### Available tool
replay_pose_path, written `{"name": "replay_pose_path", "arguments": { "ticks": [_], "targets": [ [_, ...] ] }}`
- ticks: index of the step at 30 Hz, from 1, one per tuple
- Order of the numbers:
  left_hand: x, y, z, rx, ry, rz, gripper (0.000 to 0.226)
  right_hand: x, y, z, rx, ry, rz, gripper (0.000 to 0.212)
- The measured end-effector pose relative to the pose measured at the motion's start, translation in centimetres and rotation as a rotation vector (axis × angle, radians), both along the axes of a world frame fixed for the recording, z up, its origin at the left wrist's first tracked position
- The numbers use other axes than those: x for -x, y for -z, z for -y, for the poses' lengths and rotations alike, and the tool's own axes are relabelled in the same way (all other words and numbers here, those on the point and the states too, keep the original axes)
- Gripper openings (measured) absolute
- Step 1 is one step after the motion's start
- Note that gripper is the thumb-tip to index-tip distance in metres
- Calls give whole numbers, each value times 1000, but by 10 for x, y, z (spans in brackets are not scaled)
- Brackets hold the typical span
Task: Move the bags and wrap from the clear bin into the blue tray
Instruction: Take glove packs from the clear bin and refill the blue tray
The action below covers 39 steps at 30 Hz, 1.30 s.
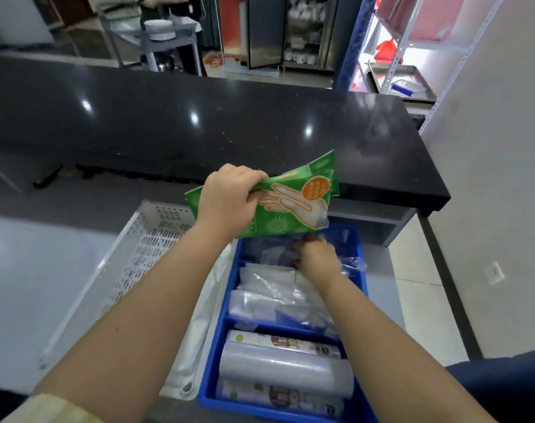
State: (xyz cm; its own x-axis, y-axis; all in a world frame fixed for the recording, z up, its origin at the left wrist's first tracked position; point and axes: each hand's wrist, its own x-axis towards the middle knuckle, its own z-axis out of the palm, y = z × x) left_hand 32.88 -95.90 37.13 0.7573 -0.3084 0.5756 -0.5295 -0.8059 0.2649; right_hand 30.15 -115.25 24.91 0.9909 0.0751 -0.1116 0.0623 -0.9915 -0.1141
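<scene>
Bin (132, 254): white, perforated, on the worktop (31, 285) left of the tray. A forearm covers most of the inside.

Left hand (226, 203): clamped on the left end of the green pack (293, 209), fingers curled over its top edge. The pack is in the air over the tray's far end, w/ its right end tilted up. It's a flat printed pouch w/ a glove picture.

Handling, as I judge it:
- The pack is light and soft, and it already creases where it's gripped.
- The film looks slick, so a pinch at one corner would let it droop or slip.
- A grip across the full short edge, or at mid-length w/ thumb under, should keep it flat enough to slide in.
- Nothing fragile about it, so a firm squeeze is OK.

Tray (211, 361): blue, 3 compts, toward the worktop's right side and reaching its near edge.
- Near compt: wrap rolls (284, 367) lying side by side. They look stiff and round, so best gripped around the middle.
- Mid compt: stacked clear bags (269, 294), limp and slippery. Take the whole stack, not one layer.

Right hand (319, 256): down in the far compt among loose clear film, fingers bent. Poss. it's pressing the film aside to make room, but I can't tell whether it holds anything. The hands are apart, left above right.
</scene>
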Motion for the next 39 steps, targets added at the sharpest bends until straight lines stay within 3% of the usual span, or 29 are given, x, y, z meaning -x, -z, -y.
{"name": "replay_pose_path", "arguments": {
  "ticks": [3,10,15,20,32,39],
  "targets": [
    [-1,5,-1,3,-5,-26,24,1,1,2,-96,38,-31,45],
    [-6,14,-7,26,-16,-42,25,37,17,-5,-47,14,-24,54],
    [-9,15,-9,55,-14,-57,25,29,11,-1,4,31,-231,69],
    [-11,16,-10,55,-3,-55,26,13,11,-9,39,-37,-396,72],
    [-5,20,-16,61,-16,-56,24,14,15,-6,-153,-68,-346,42],
    [0,10,-20,68,-29,-63,26,31,-14,-9,11,-187,4,33]
  ]
}}
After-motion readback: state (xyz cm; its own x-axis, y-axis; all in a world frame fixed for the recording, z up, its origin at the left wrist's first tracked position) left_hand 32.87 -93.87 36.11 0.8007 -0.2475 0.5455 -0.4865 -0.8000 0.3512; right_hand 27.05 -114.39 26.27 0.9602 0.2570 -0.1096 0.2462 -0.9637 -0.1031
